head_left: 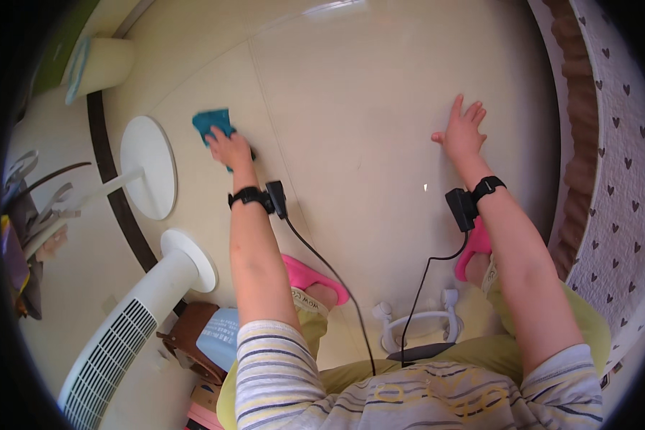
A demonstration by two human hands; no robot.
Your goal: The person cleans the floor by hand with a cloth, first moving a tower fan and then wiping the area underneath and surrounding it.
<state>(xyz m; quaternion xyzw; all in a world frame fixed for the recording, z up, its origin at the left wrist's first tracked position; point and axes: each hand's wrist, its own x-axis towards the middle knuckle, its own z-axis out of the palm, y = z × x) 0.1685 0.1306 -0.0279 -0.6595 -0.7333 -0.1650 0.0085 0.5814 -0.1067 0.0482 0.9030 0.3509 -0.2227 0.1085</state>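
Observation:
A teal cloth [212, 120] lies bunched on the pale tiled floor [351, 122], toward the far left. My left hand [231, 149] is on its near side, fingers curled over it and gripping it, so part of the cloth is hidden under the palm. Far to the right, my right hand [463, 133] has its fingers spread and holds nothing. Between my arms, closer to the right wrist, a tiny white scrap [426, 188] shows on the floor. Each wrist wears a black strap with a small cabled box.
Left of my arm stand a white round base with a pole [150, 168] and a white tower fan [122, 344]. A pale bin [107, 64] is at the far left. A heart-patterned bed cover [616, 143] hangs along the right. Below me is a white wheeled stool [419, 322].

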